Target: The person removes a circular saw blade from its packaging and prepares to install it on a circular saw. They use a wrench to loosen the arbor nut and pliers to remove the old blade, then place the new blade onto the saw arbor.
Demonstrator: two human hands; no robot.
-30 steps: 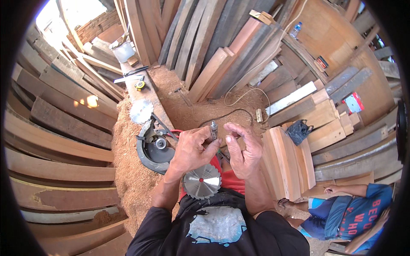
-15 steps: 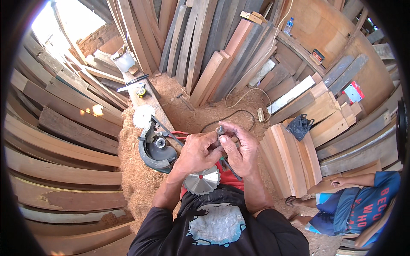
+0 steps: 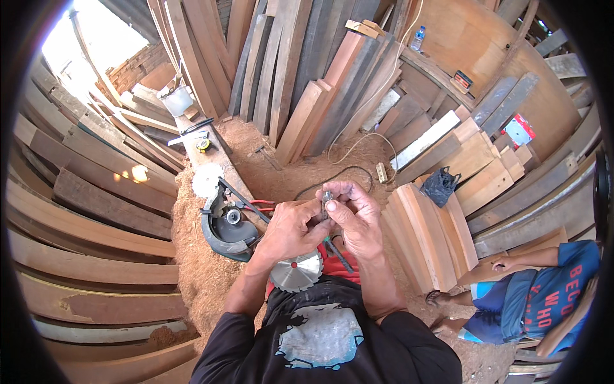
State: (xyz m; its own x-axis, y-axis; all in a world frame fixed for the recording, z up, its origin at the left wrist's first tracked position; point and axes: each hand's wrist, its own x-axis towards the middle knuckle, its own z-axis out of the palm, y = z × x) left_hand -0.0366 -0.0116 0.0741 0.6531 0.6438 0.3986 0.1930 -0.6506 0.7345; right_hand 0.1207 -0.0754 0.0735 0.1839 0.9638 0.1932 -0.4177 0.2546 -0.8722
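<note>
In front of my lap, my left hand (image 3: 291, 227) and my right hand (image 3: 355, 221) are closed together on a small grey metal part (image 3: 327, 198), bolt-like, its lower end hidden by fingers. My right thumb presses against its side. Below the hands, a toothed circular saw blade (image 3: 298, 274) rests on my lap. Beside it lies a dark tool with a bit of green (image 3: 339, 253), partly covered by my hands. To the left sits a circular saw (image 3: 231, 225), its spindle and dark guard exposed. Red-handled pliers (image 3: 259, 203) lie next to it.
A plank (image 3: 220, 150) carries a tape measure (image 3: 203, 146) and a second, pale round blade (image 3: 206, 180). Sawdust (image 3: 198, 269) covers the ground. Stacked boards (image 3: 422, 237) with a black plastic bag (image 3: 440, 185) stand right; another person (image 3: 537, 301) is at lower right.
The whole view has shifted slightly, so the surroundings sit a little further left. Both hands still hold the small metal part, and my right fingers have turned slightly around it.
</note>
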